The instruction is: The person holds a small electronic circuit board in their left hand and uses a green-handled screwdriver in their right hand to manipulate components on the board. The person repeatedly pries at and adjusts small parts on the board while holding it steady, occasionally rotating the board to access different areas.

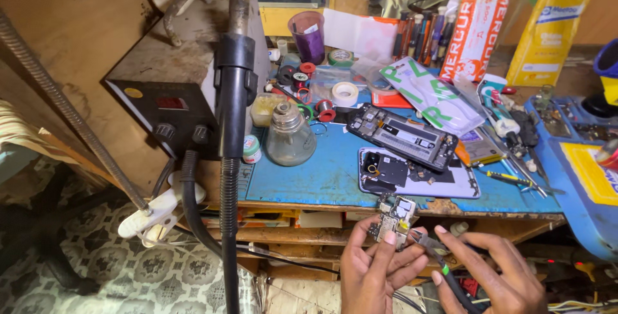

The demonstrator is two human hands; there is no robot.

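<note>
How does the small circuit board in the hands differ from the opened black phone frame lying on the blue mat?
The small circuit board is held up off the bench by the left hand; the opened black phone frame lies flat on the blue mat. The board is small, squarish and metallic; the frame is long and dark. Tweezers in the right hand meet the board; nothing touches the frame. Both show bare electronics.
</note>
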